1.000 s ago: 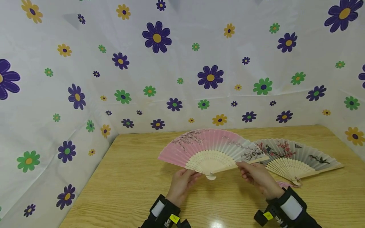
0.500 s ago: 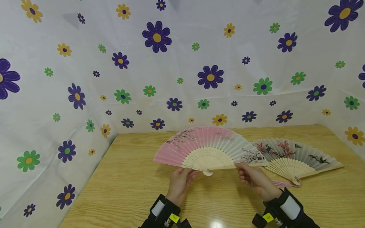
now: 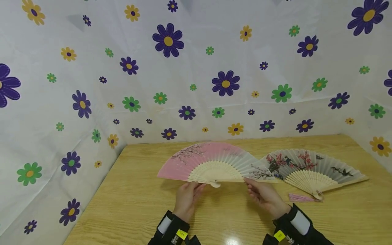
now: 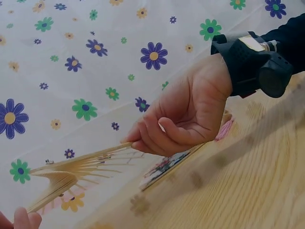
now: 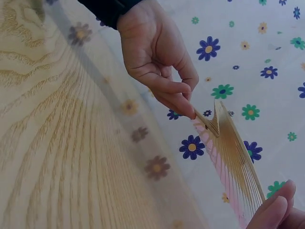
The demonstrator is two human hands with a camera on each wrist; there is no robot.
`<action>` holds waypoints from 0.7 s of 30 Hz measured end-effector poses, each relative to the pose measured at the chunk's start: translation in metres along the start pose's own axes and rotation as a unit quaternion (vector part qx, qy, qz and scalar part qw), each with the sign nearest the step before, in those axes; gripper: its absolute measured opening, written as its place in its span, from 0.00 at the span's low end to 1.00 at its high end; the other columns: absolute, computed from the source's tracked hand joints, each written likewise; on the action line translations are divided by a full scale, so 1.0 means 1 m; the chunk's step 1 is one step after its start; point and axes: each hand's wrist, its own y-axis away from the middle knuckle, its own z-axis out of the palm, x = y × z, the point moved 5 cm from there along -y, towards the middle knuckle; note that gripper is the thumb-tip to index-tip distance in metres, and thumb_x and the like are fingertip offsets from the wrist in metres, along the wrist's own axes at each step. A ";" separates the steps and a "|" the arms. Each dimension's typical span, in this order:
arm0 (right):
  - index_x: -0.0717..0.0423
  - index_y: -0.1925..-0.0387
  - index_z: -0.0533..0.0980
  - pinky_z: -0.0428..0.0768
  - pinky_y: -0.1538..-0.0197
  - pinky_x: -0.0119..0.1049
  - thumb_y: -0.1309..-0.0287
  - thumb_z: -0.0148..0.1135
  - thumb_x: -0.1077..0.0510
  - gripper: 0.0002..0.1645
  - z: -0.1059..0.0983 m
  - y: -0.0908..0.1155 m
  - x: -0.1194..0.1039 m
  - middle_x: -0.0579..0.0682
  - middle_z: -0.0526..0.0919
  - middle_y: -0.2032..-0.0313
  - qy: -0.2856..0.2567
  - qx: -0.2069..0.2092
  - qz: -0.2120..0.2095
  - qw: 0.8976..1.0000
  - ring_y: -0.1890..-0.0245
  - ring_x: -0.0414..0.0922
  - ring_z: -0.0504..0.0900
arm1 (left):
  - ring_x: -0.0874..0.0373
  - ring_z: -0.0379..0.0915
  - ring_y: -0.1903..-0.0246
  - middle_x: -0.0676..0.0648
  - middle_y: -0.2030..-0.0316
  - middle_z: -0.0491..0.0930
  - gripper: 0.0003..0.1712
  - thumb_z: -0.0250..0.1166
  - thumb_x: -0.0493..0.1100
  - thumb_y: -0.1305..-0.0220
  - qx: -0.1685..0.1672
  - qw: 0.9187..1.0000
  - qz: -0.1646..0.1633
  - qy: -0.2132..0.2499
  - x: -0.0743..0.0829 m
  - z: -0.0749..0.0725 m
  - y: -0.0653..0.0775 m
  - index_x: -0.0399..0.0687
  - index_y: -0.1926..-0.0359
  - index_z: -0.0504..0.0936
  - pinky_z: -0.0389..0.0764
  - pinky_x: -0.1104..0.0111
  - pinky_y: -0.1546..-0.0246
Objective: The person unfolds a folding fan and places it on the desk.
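A spread folding fan (image 3: 214, 170), pink fading to white with dark blossom branches and pale pierced ribs, is held over the table near its middle. My left hand (image 3: 185, 200) pinches the fan's lower left edge between thumb and fingers. On the right, my right hand (image 3: 267, 197) pinches the lower guard stick. In the left wrist view the right hand (image 4: 181, 109) shows large, gripping the stick's edge from the side. The right wrist view shows the left hand (image 5: 157, 57) at the other edge, with the ribs (image 5: 233, 152) seen nearly edge-on between both hands.
To the right lies a second spread fan (image 3: 312, 180), white with red blossoms and birds. Its pink tassel (image 3: 301, 198) rests on the wooden table (image 3: 122, 204). A flowered white cloth (image 3: 190, 61) stands behind and at both sides.
Both hands have moved left with the pink fan, which has tilted to bring its lower stick nearly level. More of the second fan and its tassel now shows.
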 end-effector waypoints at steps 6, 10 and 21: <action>0.47 0.78 0.83 0.77 0.75 0.17 0.25 0.56 0.60 0.22 0.023 -0.023 0.018 0.36 0.80 0.82 0.006 0.061 0.004 0.998 0.82 0.27 0.78 | 0.70 0.85 0.73 0.54 0.76 0.85 0.12 0.52 0.31 0.26 0.048 0.999 -0.019 0.003 0.003 -0.034 -0.011 0.24 0.53 0.79 0.84 0.81 0.67; 0.52 0.78 0.83 0.76 0.77 0.18 0.31 0.63 0.61 0.17 0.031 -0.033 0.027 0.39 0.80 0.85 0.039 0.129 0.000 0.991 0.84 0.29 0.77 | 0.69 0.84 0.74 0.53 0.77 0.85 0.12 0.52 0.29 0.28 0.066 0.997 -0.035 -0.010 0.001 -0.050 -0.017 0.23 0.55 0.80 0.84 0.80 0.68; 0.67 0.61 0.84 0.79 0.75 0.20 0.30 0.64 0.56 0.14 0.025 -0.030 0.040 0.42 0.82 0.81 0.097 0.119 0.029 0.988 0.82 0.30 0.80 | 0.66 0.86 0.73 0.49 0.74 0.87 0.22 0.52 0.34 0.26 0.048 0.992 -0.072 -0.087 -0.004 -0.065 -0.009 0.14 0.43 0.74 0.86 0.76 0.69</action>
